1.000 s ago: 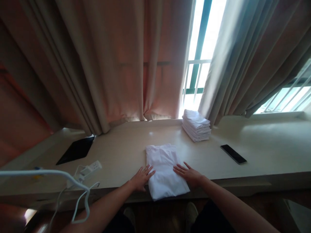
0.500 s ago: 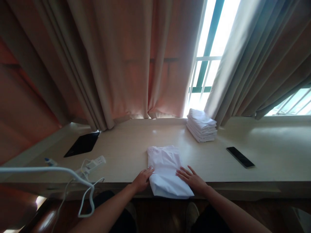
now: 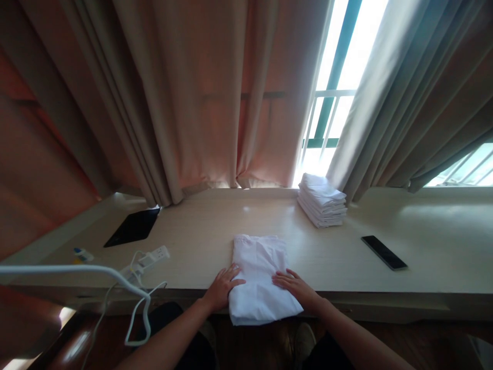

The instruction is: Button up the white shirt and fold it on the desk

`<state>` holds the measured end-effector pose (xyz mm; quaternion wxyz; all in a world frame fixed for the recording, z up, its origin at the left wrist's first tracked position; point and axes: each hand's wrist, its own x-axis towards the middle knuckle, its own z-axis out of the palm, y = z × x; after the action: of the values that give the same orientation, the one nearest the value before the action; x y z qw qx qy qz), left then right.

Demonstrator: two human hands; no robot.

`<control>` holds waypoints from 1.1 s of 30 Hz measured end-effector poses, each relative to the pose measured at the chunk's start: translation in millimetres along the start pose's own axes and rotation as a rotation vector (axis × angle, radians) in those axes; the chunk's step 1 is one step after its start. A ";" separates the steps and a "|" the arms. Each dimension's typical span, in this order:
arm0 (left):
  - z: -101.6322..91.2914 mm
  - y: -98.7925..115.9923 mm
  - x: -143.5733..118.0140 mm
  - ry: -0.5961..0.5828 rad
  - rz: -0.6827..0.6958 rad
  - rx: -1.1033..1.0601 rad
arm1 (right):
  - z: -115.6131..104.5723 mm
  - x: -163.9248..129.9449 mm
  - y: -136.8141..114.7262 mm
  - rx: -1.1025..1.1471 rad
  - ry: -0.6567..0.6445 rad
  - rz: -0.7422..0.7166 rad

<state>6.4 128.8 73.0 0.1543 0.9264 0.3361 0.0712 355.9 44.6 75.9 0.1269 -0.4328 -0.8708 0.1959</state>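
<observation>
A folded white cloth garment (image 3: pixel 259 267) lies in front of me, its near end hanging past the table's front edge. My left hand (image 3: pixel 224 285) rests on its left side, fingers stretched over the fabric and thumb pointing inward. On the right side, my right hand (image 3: pixel 296 285) lies flat with its fingers reaching across the cloth. Farther back to the right, a stack of folded white cloths (image 3: pixel 321 200) stands near the window, apart from both hands.
The pale table (image 3: pixel 200 221) carries a black phone (image 3: pixel 383 252) at right. To the left are a black flat item (image 3: pixel 133 227), a white power strip (image 3: pixel 154 257) and a small blue-and-white object (image 3: pixel 83 255). A thick white cable (image 3: pixel 115 275) crosses the lower left. Curtains (image 3: pixel 215 103) hang behind.
The garment's near end has come slightly toward me and now lies flatter. My left thumb has spread onto the cloth, and my right hand has shifted a little inward.
</observation>
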 end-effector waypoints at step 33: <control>-33.4 -53.3 144.7 0.548 -0.739 -0.514 | -16.6 142.7 56.0 0.188 0.791 0.742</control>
<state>77.0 268.8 90.8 0.2978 0.6256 0.6402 0.3317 317.1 193.8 72.7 0.4051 -0.7380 -0.5246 0.1266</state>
